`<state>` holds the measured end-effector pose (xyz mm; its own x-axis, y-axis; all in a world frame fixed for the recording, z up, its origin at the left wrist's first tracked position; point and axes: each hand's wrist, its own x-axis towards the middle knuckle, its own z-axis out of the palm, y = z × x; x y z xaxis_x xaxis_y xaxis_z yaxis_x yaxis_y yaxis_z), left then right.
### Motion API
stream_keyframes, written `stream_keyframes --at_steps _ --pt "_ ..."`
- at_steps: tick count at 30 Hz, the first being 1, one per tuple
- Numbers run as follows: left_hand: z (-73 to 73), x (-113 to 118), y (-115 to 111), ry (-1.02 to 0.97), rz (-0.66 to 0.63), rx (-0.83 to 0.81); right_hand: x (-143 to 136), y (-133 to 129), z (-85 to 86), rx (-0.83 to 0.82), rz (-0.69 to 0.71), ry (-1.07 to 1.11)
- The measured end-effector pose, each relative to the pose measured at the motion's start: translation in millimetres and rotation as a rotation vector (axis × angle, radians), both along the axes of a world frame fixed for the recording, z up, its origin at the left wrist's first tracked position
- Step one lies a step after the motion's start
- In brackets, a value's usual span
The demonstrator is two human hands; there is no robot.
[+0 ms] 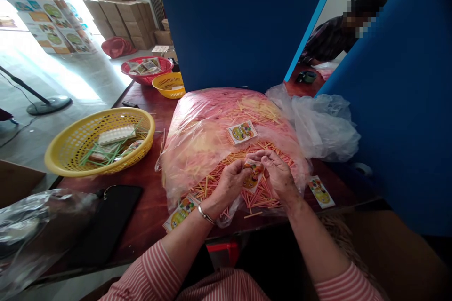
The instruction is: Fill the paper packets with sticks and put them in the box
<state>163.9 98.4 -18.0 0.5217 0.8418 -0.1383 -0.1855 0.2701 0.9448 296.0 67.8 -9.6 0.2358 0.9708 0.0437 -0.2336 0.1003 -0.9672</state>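
Note:
My left hand (231,181) and my right hand (277,171) both grip a small printed packet (253,179), one at each side of its upper part. Beneath them lies a big clear plastic bag (201,146) full of thin pink, orange and yellow sticks (261,200). On top of the bag, just beyond my hands, rests a similar printed packet (242,132). More such packets lie by my left forearm (181,211) and to the right of the bag (321,192). My fingers hide part of the held packet.
A yellow basket (52,160) with green sticks and packets stands left. Behind are a smaller yellow basket (164,87) and a red basket (125,70). A black pouch (109,225) lies front left. Blue panels (243,23) rise behind; a person (328,40) sits beyond them.

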Motion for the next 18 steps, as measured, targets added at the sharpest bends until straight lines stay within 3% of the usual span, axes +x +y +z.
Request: stream_keyframes --at_steps 3,6,8,10,12,16,18 --pt "-9.2 -4.8 -2.7 0.176 0.052 0.196 3.4 -3.1 3.7 -0.031 0.029 0.027" --pt "-16.0 -8.8 -5.2 0.307 0.054 0.375 9.4 -8.0 5.8 -0.043 0.099 -0.242" --pt "-16.6 -10.8 -6.1 0.320 0.039 0.420 13.5 -11.1 7.1 -0.053 0.183 -0.441" --pt "-14.7 -12.7 -6.2 0.291 0.030 0.411 17.1 -13.0 8.4 -0.074 0.232 -0.505" --pt "-12.3 -14.9 -6.2 0.256 0.027 0.379 19.8 -12.5 10.3 -0.073 0.176 -0.431" --pt "-10.7 -17.8 -7.8 0.286 0.020 0.388 19.6 -5.9 19.3 0.048 -0.143 -0.084" --pt "-12.5 -17.6 -9.1 0.321 -0.002 0.415 15.6 -2.0 26.2 0.085 -0.214 0.081"
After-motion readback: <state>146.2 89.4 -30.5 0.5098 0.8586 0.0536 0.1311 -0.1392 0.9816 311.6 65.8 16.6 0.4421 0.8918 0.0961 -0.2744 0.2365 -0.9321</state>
